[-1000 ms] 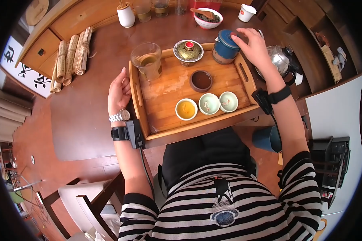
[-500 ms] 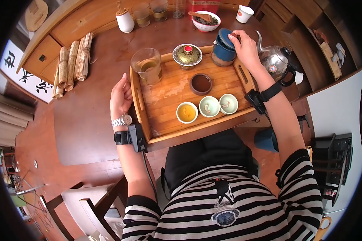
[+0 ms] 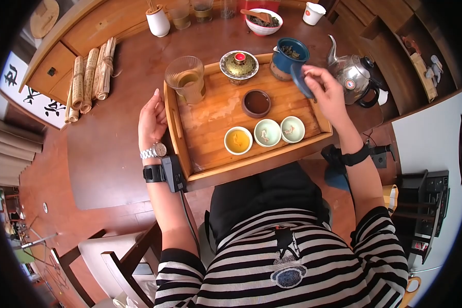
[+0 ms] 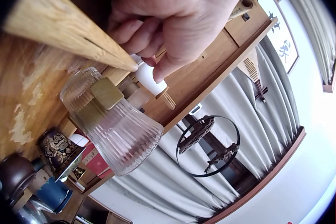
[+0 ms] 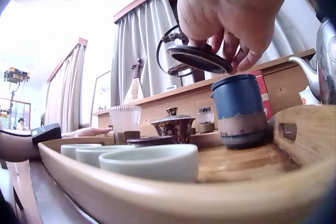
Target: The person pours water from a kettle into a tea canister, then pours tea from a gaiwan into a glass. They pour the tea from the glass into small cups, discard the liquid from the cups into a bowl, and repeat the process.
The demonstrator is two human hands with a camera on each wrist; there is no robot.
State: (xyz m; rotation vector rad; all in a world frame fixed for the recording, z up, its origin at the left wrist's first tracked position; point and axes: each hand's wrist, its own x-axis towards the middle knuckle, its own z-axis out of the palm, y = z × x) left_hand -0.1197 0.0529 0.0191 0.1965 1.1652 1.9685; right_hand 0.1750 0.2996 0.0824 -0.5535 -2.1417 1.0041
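My right hand [image 3: 327, 95] holds the dark blue lid [image 3: 301, 81] by its top, tilted and lifted off the blue-and-brown teapot [image 5: 239, 111]. Tea leaves [image 3: 290, 51] show inside the uncovered pot, which stands at the tray's far right corner. Beside the left wall of the wooden tray [image 3: 210, 123], my left hand [image 3: 153, 115] lies with fingers loosely bent, holding nothing. On the tray are a ribbed glass pitcher [image 3: 187, 77], a gold-lidded gaiwan [image 3: 239, 65], a brown cup [image 3: 256, 103] of dark liquid, and three pale green cups, the left one [image 3: 238, 140] with yellow tea.
A steel kettle [image 3: 350, 77] stands right of the tray. Behind it are a bowl of tea leaves [image 3: 264, 28] with a wooden scoop, a white paper cup [image 3: 313, 14] and a white tool holder [image 3: 158, 21]. Bamboo scrolls [image 3: 91, 77] lie on the left.
My right hand has raised the lid off the teapot and brought it right and toward me, baring the leaves inside. My left hand stays beside the tray.
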